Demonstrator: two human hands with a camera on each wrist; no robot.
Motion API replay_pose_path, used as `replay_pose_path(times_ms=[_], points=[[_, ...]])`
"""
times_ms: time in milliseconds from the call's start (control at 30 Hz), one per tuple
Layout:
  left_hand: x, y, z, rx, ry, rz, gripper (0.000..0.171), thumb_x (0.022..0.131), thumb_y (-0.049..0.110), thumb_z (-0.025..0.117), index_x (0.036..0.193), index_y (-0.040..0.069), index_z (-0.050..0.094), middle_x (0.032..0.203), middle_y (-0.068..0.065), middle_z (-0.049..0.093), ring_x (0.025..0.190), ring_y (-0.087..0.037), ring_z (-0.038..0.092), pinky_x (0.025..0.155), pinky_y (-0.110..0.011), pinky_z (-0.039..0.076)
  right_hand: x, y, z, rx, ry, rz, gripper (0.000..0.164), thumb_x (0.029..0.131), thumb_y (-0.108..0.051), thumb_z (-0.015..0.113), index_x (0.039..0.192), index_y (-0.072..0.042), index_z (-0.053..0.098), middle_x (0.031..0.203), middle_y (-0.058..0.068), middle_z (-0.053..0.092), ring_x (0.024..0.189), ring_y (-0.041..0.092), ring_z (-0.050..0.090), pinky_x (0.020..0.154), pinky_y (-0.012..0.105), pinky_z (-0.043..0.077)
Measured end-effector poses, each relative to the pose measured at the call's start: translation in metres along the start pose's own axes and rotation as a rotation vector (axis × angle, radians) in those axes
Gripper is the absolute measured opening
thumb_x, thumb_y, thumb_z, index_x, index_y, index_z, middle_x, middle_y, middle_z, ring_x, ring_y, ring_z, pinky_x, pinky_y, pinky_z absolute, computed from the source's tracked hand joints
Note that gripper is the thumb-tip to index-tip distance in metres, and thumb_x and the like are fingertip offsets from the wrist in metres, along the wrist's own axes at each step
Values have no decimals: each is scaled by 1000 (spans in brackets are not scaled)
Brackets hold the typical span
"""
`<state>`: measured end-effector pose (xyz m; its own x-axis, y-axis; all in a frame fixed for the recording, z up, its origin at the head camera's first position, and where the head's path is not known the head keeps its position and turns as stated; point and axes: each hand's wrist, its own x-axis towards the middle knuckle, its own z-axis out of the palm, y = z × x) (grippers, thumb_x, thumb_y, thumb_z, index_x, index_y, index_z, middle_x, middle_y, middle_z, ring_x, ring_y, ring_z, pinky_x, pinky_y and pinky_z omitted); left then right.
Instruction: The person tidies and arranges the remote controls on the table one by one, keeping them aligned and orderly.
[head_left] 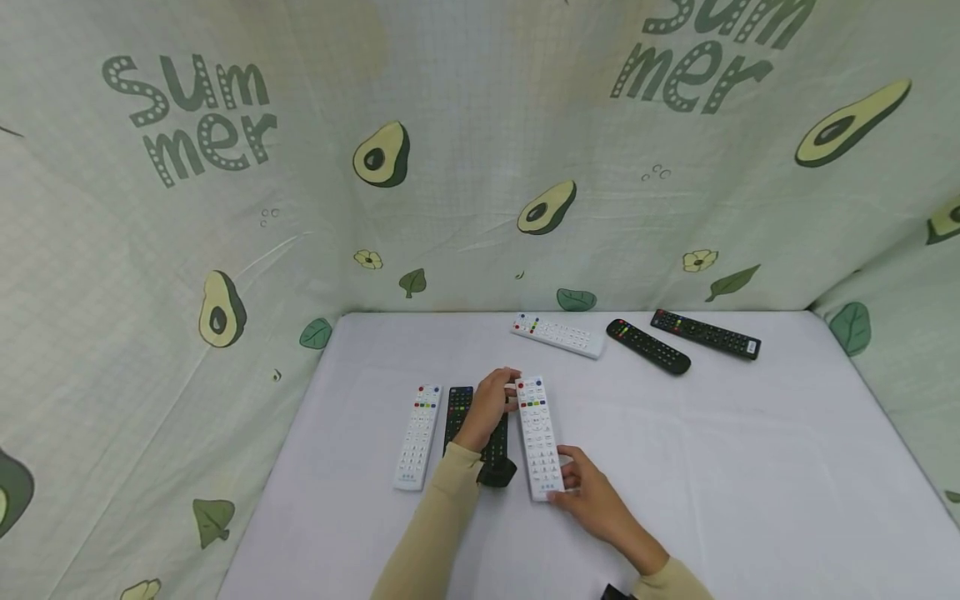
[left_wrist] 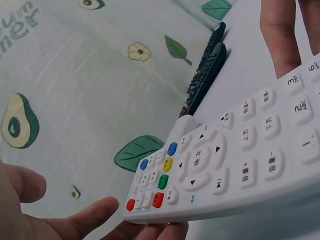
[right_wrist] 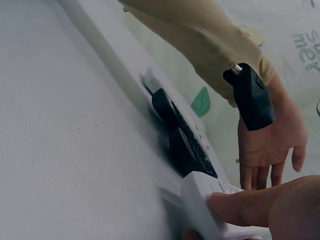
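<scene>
A white remote control (head_left: 538,437) with colored buttons lies lengthwise between the two hands, lifted off the cloth at its near end. My right hand (head_left: 596,500) pinches that end, its thumb (right_wrist: 245,205) on the upper face. At the far end, fingers of my left hand (head_left: 491,408) touch the remote's underside, while the left thumb stays off it. Left of it lie another white remote (head_left: 417,437) and two black remotes, one black remote (head_left: 459,404) beside a second black remote (head_left: 496,446); the left hand and wrist camera partly cover these.
Along the table's back edge lie a white remote (head_left: 558,335), a black remote with rounded ends (head_left: 648,347) and a longer black remote (head_left: 707,334). A printed avocado curtain (head_left: 465,108) hangs behind the white table (head_left: 750,467).
</scene>
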<state>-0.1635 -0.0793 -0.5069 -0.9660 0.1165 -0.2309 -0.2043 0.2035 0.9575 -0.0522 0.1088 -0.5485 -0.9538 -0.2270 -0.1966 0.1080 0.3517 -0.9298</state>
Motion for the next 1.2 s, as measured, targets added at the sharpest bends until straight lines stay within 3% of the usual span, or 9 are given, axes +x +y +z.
replay_pose_path(times_ms=[200,367,467,800,1000,1200], points=[[-2,1,4,79,-47,-27,59,116,37,26,152,-3,50,148,-21,54,128,-35,57,110,-52,52,1,-1,2,-8,-20,-26,79,82,6,82,150,11,42,108,14,66,90,21,66,72,25,58],[-3,-1,8,145,-78,-16,60,115,36,26,157,-3,44,160,-22,46,150,-41,41,124,-59,32,2,-2,4,-44,-26,-47,87,81,4,84,154,9,38,112,16,64,90,20,65,73,25,58],[-2,-3,10,188,-81,-14,61,115,37,27,157,-3,43,161,-24,43,154,-41,35,127,-60,26,1,-2,4,-65,-27,-61,89,81,3,84,155,12,36,113,17,63,89,18,63,73,25,58],[-1,-5,23,297,-71,-95,60,114,43,32,155,1,48,153,-22,53,143,-41,48,120,-62,37,0,-7,2,-126,-77,-147,88,83,1,84,151,22,33,110,16,60,87,15,60,72,24,57],[-4,-6,27,349,-71,-83,58,113,42,35,153,3,50,148,-23,56,137,-42,53,113,-64,44,2,-7,1,-173,-90,-169,87,84,-1,84,150,25,33,107,14,57,85,13,58,72,24,56],[-5,-6,28,375,-61,-59,58,112,40,37,153,1,50,147,-25,56,138,-45,51,113,-65,43,2,-9,2,-194,-78,-150,87,84,-1,84,150,24,33,105,14,56,84,13,57,69,24,54]])
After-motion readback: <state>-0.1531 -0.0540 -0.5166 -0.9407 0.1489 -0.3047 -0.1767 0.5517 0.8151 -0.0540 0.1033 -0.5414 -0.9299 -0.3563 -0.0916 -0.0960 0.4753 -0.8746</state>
